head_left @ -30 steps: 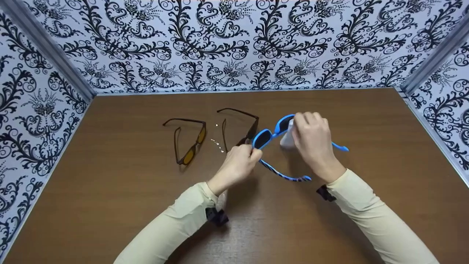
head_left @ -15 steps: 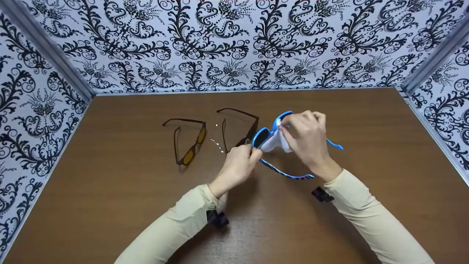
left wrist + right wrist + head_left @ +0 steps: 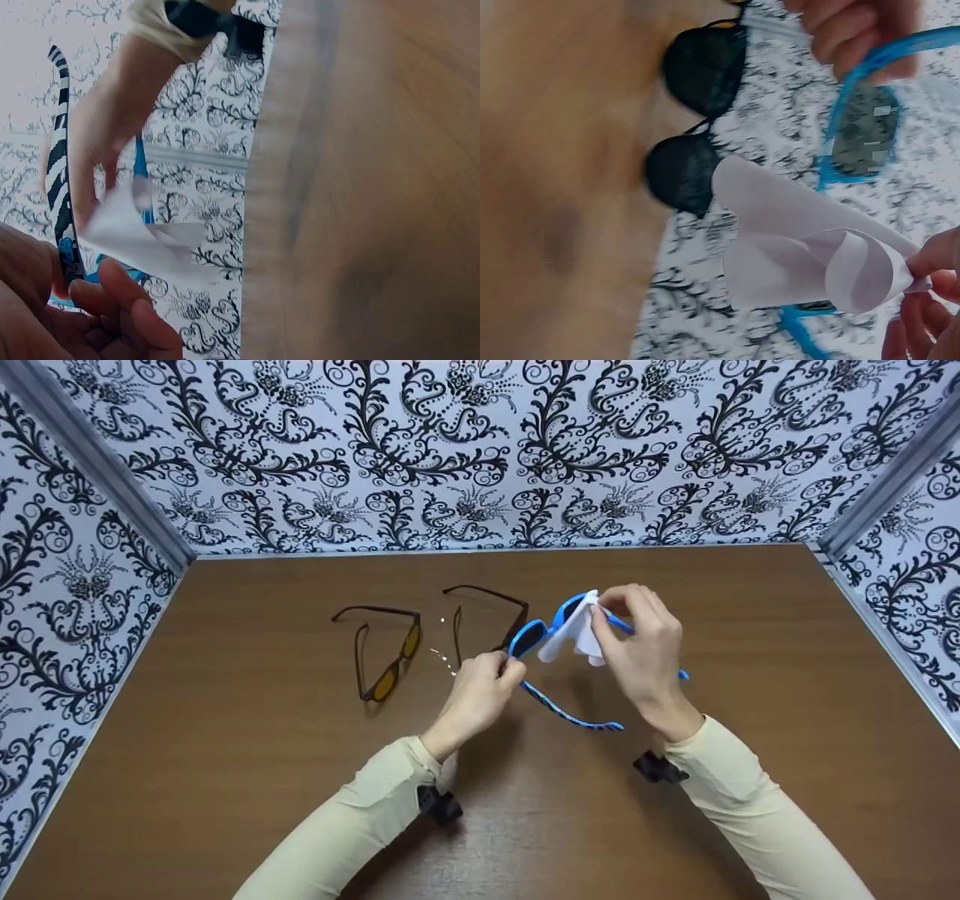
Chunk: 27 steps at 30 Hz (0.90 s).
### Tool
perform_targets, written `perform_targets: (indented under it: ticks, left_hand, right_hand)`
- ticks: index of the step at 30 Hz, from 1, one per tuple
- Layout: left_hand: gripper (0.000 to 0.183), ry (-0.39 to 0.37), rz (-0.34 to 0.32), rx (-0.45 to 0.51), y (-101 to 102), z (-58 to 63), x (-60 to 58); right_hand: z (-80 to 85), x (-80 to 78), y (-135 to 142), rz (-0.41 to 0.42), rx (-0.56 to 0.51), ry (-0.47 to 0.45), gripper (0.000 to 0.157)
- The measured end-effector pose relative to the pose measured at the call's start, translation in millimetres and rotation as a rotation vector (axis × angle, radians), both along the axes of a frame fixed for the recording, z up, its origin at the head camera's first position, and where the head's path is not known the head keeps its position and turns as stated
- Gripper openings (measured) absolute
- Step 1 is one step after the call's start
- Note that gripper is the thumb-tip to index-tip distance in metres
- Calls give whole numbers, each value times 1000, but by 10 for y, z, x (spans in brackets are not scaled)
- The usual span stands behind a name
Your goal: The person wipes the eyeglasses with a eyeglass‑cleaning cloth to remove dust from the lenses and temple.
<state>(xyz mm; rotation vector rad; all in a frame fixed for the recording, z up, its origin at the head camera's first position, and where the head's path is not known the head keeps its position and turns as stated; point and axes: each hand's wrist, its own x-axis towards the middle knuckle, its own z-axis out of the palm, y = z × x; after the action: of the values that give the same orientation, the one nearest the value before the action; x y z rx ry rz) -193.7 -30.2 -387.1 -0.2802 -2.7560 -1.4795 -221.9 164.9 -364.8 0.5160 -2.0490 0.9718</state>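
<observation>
Blue sunglasses (image 3: 529,637) with dark lenses are held up above the table, their temples unfolded toward the person. My left hand (image 3: 480,682) grips them at the left corner, by the hinge of the zebra-patterned temple (image 3: 60,165). A white cloth (image 3: 577,634) hangs from the fingertips of my right hand (image 3: 645,649), pinched between thumb and fingers. In the head view the cloth overlaps the right lens and the bridge. The right wrist view shows the cloth (image 3: 795,240) bunched and folded, covering most of that lens.
On the brown table (image 3: 262,780) lie dark-lensed sunglasses (image 3: 517,622), partly behind the left hand. Farther left rest brown sunglasses with amber lenses (image 3: 386,681). Patterned panels (image 3: 480,457) border the table at the back and both sides.
My right hand, first close over the right lens, has drawn back slightly, and more of the cloth now hangs out in front of the glasses. The left hand keeps its grip, shifting slightly left.
</observation>
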Motion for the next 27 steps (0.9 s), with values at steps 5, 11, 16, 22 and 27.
perform_targets:
  ticks: [5,11,16,22,27]
  left_hand:
    - [24,17,22,-5,-104,-6,-62]
    - [20,16,77,-12,-319,-56,-96]
    - [17,33,135,-24,-546,-94,-94]
    - [21,119,178,-81,-661,-113,-128]
    - [21,170,192,-116,-641,-62,-156]
  right_hand:
    - [277,204,36,102,-22,-60,17]
    - [533,257,234,195,-45,-165,25]
    - [598,233,438,196,-21,-152,28]
    - [544,169,541,168,68,-100,26]
    - [386,128,551,180,91,-101,22]
